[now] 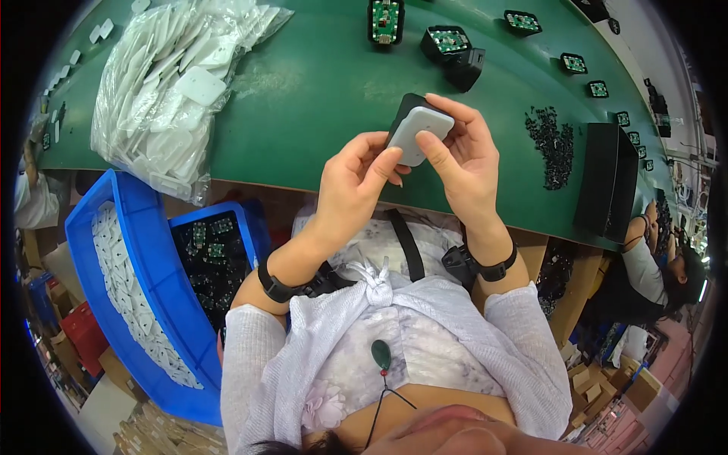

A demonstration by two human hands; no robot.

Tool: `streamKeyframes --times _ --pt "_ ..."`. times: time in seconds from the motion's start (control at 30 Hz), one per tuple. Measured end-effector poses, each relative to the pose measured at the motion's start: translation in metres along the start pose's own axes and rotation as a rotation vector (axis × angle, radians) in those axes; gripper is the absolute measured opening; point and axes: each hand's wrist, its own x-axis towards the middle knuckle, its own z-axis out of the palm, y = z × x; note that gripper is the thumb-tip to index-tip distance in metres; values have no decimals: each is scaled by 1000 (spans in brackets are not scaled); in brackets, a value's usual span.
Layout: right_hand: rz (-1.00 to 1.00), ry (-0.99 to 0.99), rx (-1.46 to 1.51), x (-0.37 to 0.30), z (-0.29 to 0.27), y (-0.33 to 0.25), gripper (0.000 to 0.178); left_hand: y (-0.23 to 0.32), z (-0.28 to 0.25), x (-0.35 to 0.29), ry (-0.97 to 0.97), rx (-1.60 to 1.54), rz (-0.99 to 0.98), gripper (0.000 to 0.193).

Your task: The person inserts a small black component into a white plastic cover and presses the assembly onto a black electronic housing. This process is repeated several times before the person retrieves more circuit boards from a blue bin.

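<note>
Above the near edge of the green table, both my hands hold one small device case with a black shell and a light grey cover. My left hand grips its lower left side between thumb and fingers. Fingers of my right hand wrap the right side, with the thumb pressing on the grey cover. Beyond the hands lie a black open shell with a green circuit board and a black block-shaped part against it. Another open shell with a board lies farther back.
A plastic bag of white covers lies at the left. Small black parts are heaped before a black box at the right. Blue bins stand below the table's left edge. A co-worker sits at the right.
</note>
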Motion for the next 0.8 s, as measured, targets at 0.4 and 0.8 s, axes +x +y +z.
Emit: streamKeyframes --times 0.4,0.8 --pt "17 -39 90 11 5 -8 34 12 4 12 52 -6 27 29" --pt "-110 -2 -22 9 4 -6 40 11 11 12 36 -1 55 26"
